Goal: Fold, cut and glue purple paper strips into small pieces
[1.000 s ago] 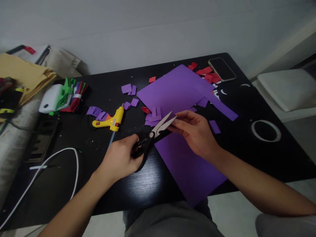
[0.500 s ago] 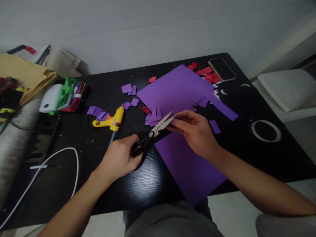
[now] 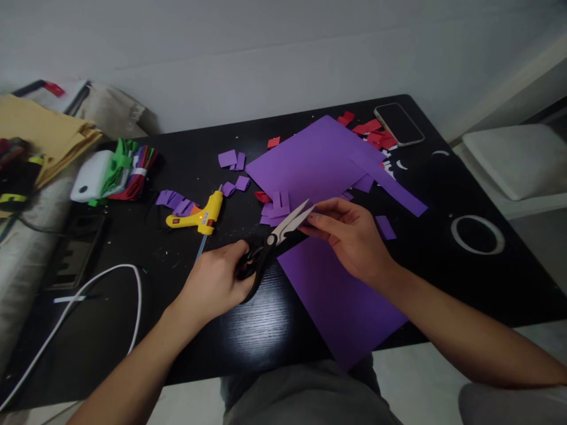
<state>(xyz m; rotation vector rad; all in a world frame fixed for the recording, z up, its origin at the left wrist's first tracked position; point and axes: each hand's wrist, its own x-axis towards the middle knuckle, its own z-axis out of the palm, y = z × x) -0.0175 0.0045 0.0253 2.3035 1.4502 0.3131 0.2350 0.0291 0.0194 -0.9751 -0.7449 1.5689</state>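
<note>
My left hand (image 3: 218,277) is wrapped round the black handles of a pair of scissors (image 3: 275,239). Their blades are slightly apart and point up and to the right. At the blade tips, my right hand (image 3: 352,236) pinches a small piece of purple paper, mostly hidden by the fingers. Beneath that hand lies a purple sheet (image 3: 336,301), which reaches over the table's front edge. Behind the blades, a small stack of purple paper pieces (image 3: 280,203) rests against another purple sheet (image 3: 310,156).
Left of the scissors lies a yellow glue gun (image 3: 197,218). A purple strip (image 3: 398,192), red scraps (image 3: 381,139), a phone (image 3: 398,124) and a tape ring (image 3: 499,243) are on the right. Bundled strips (image 3: 119,171) and a white cable (image 3: 138,295) lie left on the black table (image 3: 186,354).
Almost nothing differs. The scissor handles in my left hand have shifted very slightly; my right hand stays in place.
</note>
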